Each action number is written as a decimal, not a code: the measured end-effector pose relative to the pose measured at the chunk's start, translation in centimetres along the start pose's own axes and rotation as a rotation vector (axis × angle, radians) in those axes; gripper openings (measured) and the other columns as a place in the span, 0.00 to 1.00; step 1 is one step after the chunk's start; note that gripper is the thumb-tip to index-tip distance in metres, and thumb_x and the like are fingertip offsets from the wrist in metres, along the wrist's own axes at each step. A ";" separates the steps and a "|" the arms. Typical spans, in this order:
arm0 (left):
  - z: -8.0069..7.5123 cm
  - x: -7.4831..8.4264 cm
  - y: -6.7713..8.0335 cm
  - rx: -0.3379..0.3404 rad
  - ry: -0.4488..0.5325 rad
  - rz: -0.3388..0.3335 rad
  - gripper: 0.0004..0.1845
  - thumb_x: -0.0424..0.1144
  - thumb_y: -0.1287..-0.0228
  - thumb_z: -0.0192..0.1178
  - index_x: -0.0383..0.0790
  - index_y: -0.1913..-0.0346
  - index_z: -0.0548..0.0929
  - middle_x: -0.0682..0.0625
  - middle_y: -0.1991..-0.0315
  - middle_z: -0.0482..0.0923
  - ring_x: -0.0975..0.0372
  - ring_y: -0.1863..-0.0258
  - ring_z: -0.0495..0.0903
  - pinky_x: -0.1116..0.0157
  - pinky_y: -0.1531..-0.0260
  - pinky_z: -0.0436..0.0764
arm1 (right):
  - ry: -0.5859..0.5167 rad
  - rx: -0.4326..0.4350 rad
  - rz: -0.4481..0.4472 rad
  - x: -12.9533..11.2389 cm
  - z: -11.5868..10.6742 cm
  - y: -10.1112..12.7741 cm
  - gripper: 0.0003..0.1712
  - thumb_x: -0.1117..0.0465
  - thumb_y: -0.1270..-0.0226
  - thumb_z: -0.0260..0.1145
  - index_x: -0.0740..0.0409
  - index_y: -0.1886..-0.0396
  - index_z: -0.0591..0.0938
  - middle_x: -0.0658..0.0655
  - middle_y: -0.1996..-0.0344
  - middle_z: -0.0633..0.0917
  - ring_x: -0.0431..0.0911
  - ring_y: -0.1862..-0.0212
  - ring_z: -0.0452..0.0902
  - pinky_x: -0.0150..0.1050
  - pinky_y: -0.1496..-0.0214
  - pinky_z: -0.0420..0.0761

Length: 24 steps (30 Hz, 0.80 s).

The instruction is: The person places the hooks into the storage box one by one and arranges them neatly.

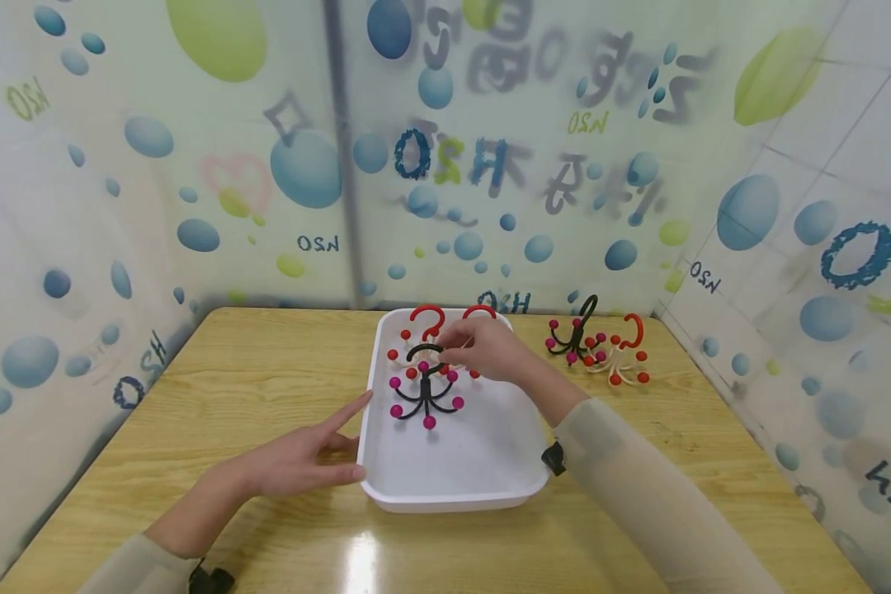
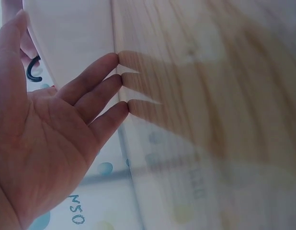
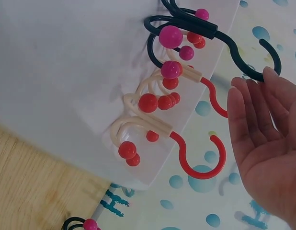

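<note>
Placing hooks into a white tray [image 1: 453, 487] on the bench [image 1: 267, 363]. The right hand [image 1: 486, 348] touches the curved top of a black hook [image 1: 425, 392] with pink balls, which stands in the tray's far half in front of two cream hooks with red tops [image 1: 426, 323]; its fingers [image 3: 267, 91] look nearly straight, so a firm grip cannot be confirmed. The left hand [image 1: 304, 458] lies flat, fingers extended, against the tray's near left rim. Two more hooks [image 1: 597, 346] wait on the bench, right of the tray. Judged next: let go, then reach right for another.
</note>
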<state>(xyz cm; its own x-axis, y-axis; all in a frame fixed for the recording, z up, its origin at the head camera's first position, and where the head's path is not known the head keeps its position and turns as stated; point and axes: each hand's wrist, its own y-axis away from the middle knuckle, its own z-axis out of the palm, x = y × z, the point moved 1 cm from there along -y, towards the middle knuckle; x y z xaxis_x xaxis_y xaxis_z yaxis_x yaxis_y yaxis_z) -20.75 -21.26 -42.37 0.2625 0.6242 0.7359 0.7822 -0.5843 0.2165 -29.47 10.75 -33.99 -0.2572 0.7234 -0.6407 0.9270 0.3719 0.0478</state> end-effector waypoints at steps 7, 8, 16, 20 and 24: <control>0.1 0.0 0.1 0.006 -0.012 -0.004 0.55 0.60 0.23 0.67 0.64 0.08 0.40 0.43 0.28 0.83 0.41 0.24 0.78 0.28 0.25 0.68 | -0.006 0.006 -0.010 0.7 -1.0 1.2 0.13 0.54 0.22 0.74 0.50 0.43 0.90 0.51 0.52 0.91 0.55 0.48 0.89 0.43 0.48 0.91; 0.1 0.0 0.1 0.007 -0.014 -0.006 0.55 0.60 0.23 0.67 0.64 0.08 0.40 0.43 0.28 0.83 0.41 0.24 0.78 0.29 0.25 0.68 | -0.007 0.006 -0.010 0.9 -1.1 1.4 0.13 0.54 0.22 0.74 0.50 0.44 0.90 0.51 0.52 0.91 0.56 0.47 0.89 0.44 0.48 0.91; 0.1 -0.1 0.0 0.002 0.001 -0.014 0.55 0.60 0.23 0.67 0.66 0.09 0.40 0.43 0.28 0.83 0.41 0.24 0.78 0.29 0.25 0.69 | -0.030 0.020 0.029 3.3 -2.9 3.7 0.15 0.53 0.22 0.74 0.51 0.41 0.90 0.52 0.51 0.91 0.50 0.53 0.88 0.46 0.47 0.91; 0.1 -0.2 0.0 0.001 -0.007 -0.012 0.55 0.60 0.23 0.67 0.65 0.09 0.39 0.43 0.28 0.83 0.41 0.24 0.78 0.29 0.25 0.69 | -0.033 0.041 0.044 4.8 -3.9 4.9 0.14 0.53 0.22 0.74 0.50 0.42 0.90 0.53 0.50 0.91 0.50 0.52 0.88 0.47 0.46 0.92; 0.1 0.0 0.0 0.004 -0.013 -0.012 0.55 0.60 0.23 0.67 0.65 0.09 0.39 0.43 0.28 0.84 0.40 0.24 0.78 0.29 0.25 0.68 | -0.028 0.074 0.061 6.6 -4.9 5.9 0.14 0.53 0.22 0.74 0.50 0.42 0.90 0.54 0.50 0.91 0.49 0.53 0.88 0.42 0.50 0.91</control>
<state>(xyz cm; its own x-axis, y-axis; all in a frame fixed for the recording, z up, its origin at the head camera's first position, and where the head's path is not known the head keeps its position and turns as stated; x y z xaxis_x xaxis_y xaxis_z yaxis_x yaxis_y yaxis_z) -20.69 -21.21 -42.49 0.2603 0.6379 0.7248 0.7874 -0.5747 0.2230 -27.03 20.50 -34.20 -0.1930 0.7267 -0.6593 0.9586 0.2829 0.0311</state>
